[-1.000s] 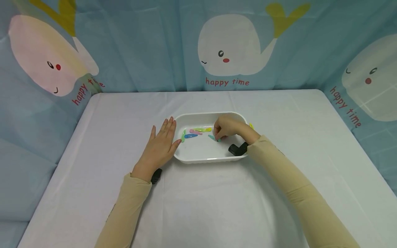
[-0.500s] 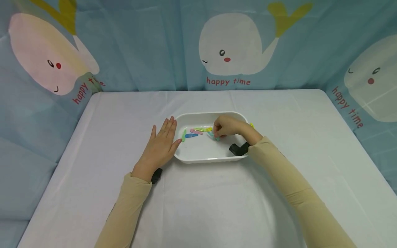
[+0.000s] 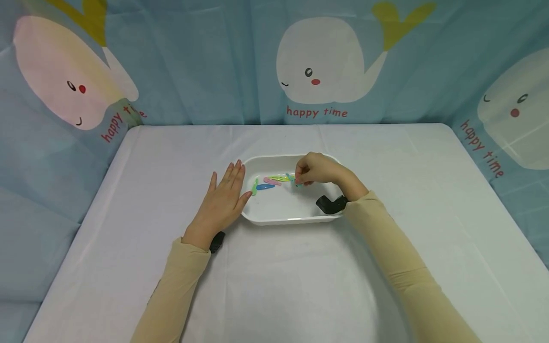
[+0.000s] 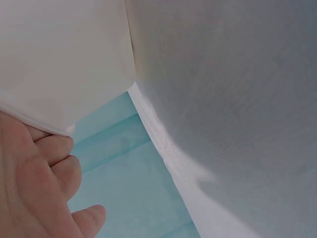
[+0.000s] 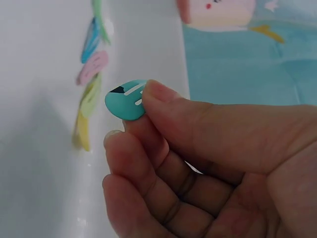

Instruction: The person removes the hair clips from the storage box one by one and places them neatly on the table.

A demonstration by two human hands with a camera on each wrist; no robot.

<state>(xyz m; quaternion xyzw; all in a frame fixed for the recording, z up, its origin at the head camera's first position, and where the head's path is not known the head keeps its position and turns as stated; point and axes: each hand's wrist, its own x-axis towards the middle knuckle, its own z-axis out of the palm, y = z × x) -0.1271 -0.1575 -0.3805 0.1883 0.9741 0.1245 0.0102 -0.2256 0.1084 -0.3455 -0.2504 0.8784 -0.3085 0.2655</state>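
Observation:
A teal snap hair clip (image 5: 126,101) is pinched between the thumb and index finger of my right hand (image 3: 319,169), over the right half of a white tray (image 3: 287,221). In the right wrist view its rounded end shows, while the rest is behind the fingers. My left hand (image 3: 220,205) lies with straight fingers along the tray's left rim, fingertips against it in the left wrist view. Inside the tray, left of the right hand, lie a green clip (image 3: 255,186), a blue clip (image 3: 266,186), a pink clip (image 3: 272,181) and a yellow-green clip (image 3: 279,178).
The tray stands on a table with a white cloth (image 3: 274,281). A black wrist camera (image 3: 330,205) on the right arm hangs over the tray's near right corner. Behind the table, a blue curtain (image 3: 206,71) with whale prints forms a wall.
My right hand has raised the teal hair clip and shifted slightly toward the tray's far side, by the yellow-green clip. My left hand stays at the left rim.

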